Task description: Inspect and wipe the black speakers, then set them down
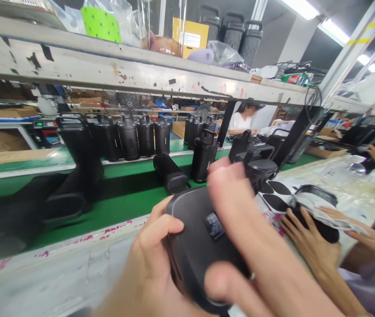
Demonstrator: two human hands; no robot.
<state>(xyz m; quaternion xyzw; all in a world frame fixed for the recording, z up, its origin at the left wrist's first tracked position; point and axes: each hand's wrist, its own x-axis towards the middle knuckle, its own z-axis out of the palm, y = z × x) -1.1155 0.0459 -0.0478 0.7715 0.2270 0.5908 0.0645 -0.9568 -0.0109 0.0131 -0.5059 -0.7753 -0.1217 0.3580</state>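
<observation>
My left hand (152,251) is wrapped around the side of a black cylindrical device (190,242), its thumb on the edge of the flat end. That end faces me and carries a small dark printed label (214,226). Over the right part of the device my right hand (243,220) is blurred by motion, with fingers stretched up and thumb apart from them. I see nothing between its fingers; whether it touches the surface is unclear. Just beyond lies a similar black device (170,174) on its side, and another stands upright (204,156) with a handle on top.
A green conveyor belt (124,189) runs behind the bench edge, with several black devices (129,138) standing along its far side. A shelf (108,66) spans above. At right, another person's hands (316,237) hold a white cloth on a black device, beside black oval pieces (278,202).
</observation>
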